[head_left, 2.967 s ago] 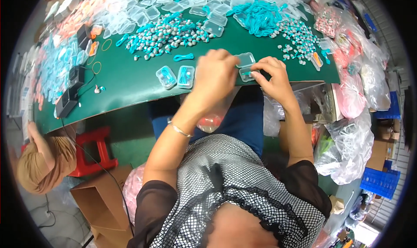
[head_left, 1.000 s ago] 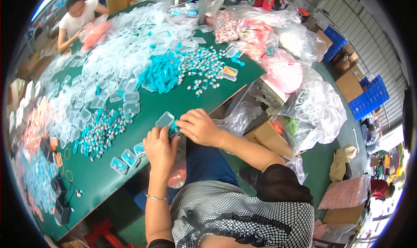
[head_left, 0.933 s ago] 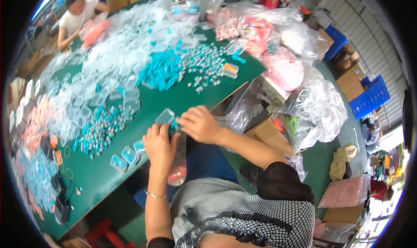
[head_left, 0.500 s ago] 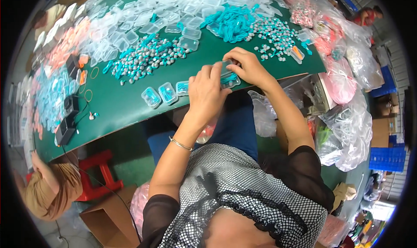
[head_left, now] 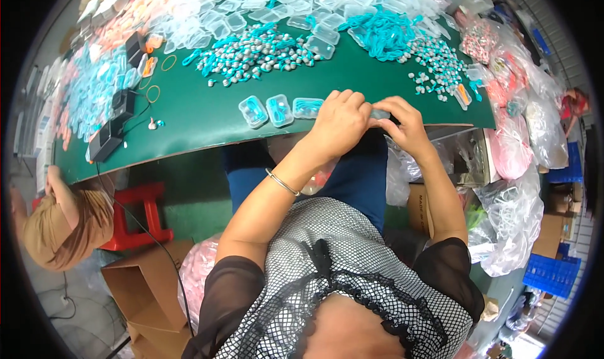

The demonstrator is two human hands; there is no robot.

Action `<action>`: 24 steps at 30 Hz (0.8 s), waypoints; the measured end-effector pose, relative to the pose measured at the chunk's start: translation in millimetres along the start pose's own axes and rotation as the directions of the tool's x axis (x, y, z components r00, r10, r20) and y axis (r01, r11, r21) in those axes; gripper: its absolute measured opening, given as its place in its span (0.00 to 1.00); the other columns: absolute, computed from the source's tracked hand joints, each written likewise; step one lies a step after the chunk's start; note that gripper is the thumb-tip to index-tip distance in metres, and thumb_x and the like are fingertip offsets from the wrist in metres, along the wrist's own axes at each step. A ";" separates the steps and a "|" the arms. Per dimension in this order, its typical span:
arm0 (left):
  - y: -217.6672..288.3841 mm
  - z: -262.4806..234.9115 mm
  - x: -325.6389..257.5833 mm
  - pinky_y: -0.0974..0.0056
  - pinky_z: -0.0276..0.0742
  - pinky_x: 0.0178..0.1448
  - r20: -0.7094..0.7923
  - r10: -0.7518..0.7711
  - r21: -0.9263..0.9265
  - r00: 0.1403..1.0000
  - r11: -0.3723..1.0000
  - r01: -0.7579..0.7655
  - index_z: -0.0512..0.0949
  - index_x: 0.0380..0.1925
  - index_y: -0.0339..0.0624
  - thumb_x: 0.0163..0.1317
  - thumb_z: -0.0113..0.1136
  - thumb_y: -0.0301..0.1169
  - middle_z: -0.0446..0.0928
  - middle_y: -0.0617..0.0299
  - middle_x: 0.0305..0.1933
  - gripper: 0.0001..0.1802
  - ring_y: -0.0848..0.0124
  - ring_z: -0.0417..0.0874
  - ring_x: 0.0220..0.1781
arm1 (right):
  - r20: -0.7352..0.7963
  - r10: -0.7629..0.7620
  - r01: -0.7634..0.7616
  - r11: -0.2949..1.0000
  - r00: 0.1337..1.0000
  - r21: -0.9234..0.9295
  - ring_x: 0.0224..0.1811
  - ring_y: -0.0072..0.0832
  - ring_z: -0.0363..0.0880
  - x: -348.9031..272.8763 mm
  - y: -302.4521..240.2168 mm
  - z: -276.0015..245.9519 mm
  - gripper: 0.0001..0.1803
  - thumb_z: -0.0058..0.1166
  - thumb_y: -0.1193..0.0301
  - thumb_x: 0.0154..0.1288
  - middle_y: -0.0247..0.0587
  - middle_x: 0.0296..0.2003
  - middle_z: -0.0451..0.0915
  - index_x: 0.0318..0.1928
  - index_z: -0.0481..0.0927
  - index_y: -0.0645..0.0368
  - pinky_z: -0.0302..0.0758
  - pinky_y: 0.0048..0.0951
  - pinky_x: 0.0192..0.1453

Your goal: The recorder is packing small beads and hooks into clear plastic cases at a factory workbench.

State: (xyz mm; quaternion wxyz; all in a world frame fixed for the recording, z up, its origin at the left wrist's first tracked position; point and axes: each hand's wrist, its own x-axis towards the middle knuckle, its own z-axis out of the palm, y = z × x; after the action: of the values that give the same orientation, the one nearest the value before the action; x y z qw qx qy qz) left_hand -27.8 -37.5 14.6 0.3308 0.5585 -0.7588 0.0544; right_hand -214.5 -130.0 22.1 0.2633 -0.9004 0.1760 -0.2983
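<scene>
1. The desk (head_left: 207, 117) is dark green.
2. The small case (head_left: 380, 113) between the left hand (head_left: 340, 123) and right hand (head_left: 406, 126) is clear.
3. Three clear cases (head_left: 280, 110) beside them show turquoise contents.
4. The pile of small pieces (head_left: 251, 54) is turquoise and grey.
5. The cord heap (head_left: 384, 32) is bright turquoise.
6. The stool (head_left: 141, 217) is red.
7. The blouse (head_left: 340, 283) is black-and-white check with sheer black sleeves.
8. The crate (head_left: 553, 274) is blue.

My hands press a small clear glossy plastic case (head_left: 379, 113). The table (head_left: 201, 117) looks matt green. A thin shiny metal bangle (head_left: 281, 182) circles my left wrist.
</scene>
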 end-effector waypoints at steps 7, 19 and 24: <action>-18.1 -70.7 -24.4 0.53 0.72 0.50 -0.112 -0.107 -0.086 0.988 0.992 0.097 0.80 0.44 0.42 0.54 0.69 0.41 0.78 0.53 0.44 0.20 0.54 0.78 0.47 | -0.108 -0.105 0.111 0.993 0.989 0.042 0.39 0.40 0.81 33.1 -46.5 32.5 0.13 0.65 0.74 0.55 0.45 0.38 0.82 0.42 0.81 0.62 0.77 0.36 0.43; -32.1 -61.7 -89.8 0.52 0.78 0.50 -0.241 -0.323 -0.184 0.915 0.941 0.284 0.79 0.46 0.41 0.46 0.68 0.27 0.73 0.45 0.55 0.22 0.48 0.78 0.51 | -0.021 -0.148 0.149 0.987 0.989 0.069 0.53 0.47 0.77 34.1 -59.2 93.8 0.24 0.67 0.75 0.53 0.49 0.49 0.78 0.50 0.74 0.61 0.75 0.40 0.57; 2.5 -23.7 -134.9 0.55 0.68 0.64 -0.111 -0.542 -0.662 0.833 0.665 0.345 0.80 0.43 0.42 0.48 0.67 0.24 0.66 0.47 0.59 0.18 0.54 0.70 0.63 | 0.073 0.175 -0.189 0.901 0.982 0.390 0.52 0.36 0.80 -34.0 -61.5 116.2 0.22 0.64 0.77 0.56 0.47 0.49 0.79 0.52 0.74 0.63 0.76 0.36 0.57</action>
State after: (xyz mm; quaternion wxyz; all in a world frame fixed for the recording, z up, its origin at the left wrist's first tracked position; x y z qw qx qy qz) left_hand 1.7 83.6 -42.2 0.6079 0.5735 -0.5129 -0.1960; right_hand -157.3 -21.9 -36.8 0.4692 -0.8136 0.1908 -0.2855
